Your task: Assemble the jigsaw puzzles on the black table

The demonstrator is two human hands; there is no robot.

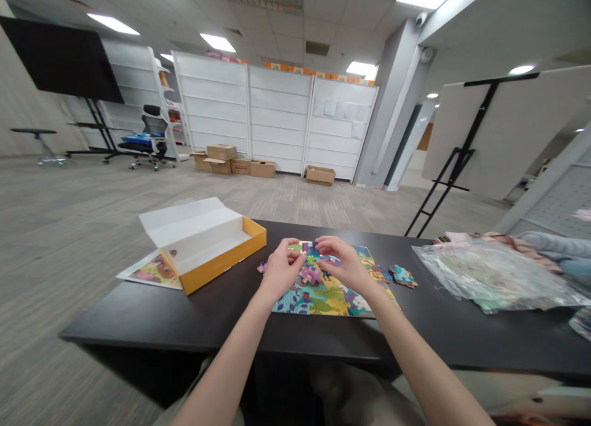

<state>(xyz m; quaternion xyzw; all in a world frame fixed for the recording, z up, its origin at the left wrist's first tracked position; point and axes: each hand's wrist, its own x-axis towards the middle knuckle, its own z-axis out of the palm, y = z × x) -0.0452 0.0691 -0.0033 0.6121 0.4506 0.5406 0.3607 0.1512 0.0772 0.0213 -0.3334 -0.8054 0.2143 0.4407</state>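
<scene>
A colourful jigsaw puzzle [325, 304] lies flat on the black table, with loose pieces on top. My left hand [282, 266] hovers over its left part, thumb and forefinger brought together. Whatever is between those fingertips is too small to make out. Facing it, my right hand [344, 263] is curved above the puzzle, its thumb apart from the fingers. Between and below the hands is a pinkish-purple puzzle piece [310, 275]. Several more puzzle pieces [404, 276] lie to the right of the puzzle.
An opened yellow box [221, 260] with a white lid flap stands at the left, over a printed picture sheet [157, 271]. Clear plastic bags [498, 275] and folded cloth [521, 247] cover the right side. The black table [184, 324] has its near edge before me.
</scene>
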